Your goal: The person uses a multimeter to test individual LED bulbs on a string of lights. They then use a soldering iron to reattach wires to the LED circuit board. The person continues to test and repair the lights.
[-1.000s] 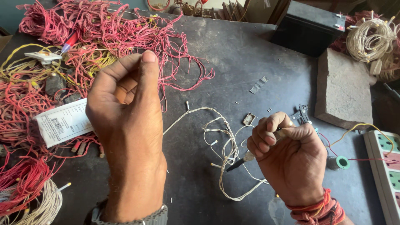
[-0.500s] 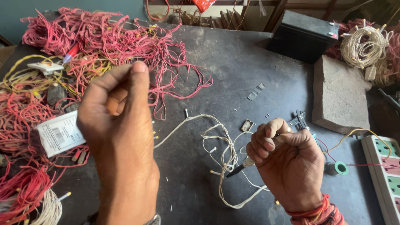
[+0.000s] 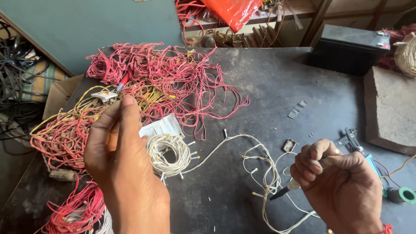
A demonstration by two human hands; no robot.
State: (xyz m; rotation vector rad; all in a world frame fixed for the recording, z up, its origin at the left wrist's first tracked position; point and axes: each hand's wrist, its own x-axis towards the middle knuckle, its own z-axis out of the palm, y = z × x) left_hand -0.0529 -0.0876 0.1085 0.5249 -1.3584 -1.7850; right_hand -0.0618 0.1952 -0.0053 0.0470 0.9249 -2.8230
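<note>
The left hand (image 3: 123, 167) has moved down and to the side. Now a small coil of white wire (image 3: 168, 154) shows beside it. The view has tipped up, so an orange bag (image 3: 234, 11) shows at the top.

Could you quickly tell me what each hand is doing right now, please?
Left hand: raised, fingers pinched together; what it holds cannot be told.
Right hand: closed on a soldering iron.
</note>
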